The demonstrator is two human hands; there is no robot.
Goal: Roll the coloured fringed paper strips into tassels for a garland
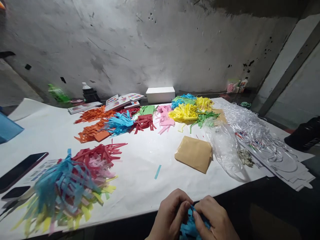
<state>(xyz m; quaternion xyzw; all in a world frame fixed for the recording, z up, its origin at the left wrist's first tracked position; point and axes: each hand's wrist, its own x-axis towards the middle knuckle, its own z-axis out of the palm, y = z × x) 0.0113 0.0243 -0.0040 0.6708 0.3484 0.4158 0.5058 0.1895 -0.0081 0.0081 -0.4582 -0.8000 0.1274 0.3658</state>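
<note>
Blue tissue paper (189, 228) with a twisted top hangs between my two hands, just off the table's front edge at the bottom of the head view. My left hand (172, 213) pinches the twisted part from the left, its fingers closed. My right hand (213, 216) has thumb and fingers closed on the same paper from the right. Most of the paper is hidden below and behind the hands. A small blue strip (157, 172) lies alone on the white table covering (135, 190). Beyond my hands sits a brown paper packet (193, 154).
Fringed tassels (67, 186) and phones (21, 170) lie at left. Orange (93, 130), blue (121, 122) and yellow fringed paper (183, 112) line the back, near a white box (160, 95). Plastic bags (223, 146) and white string (246, 123) lie at right.
</note>
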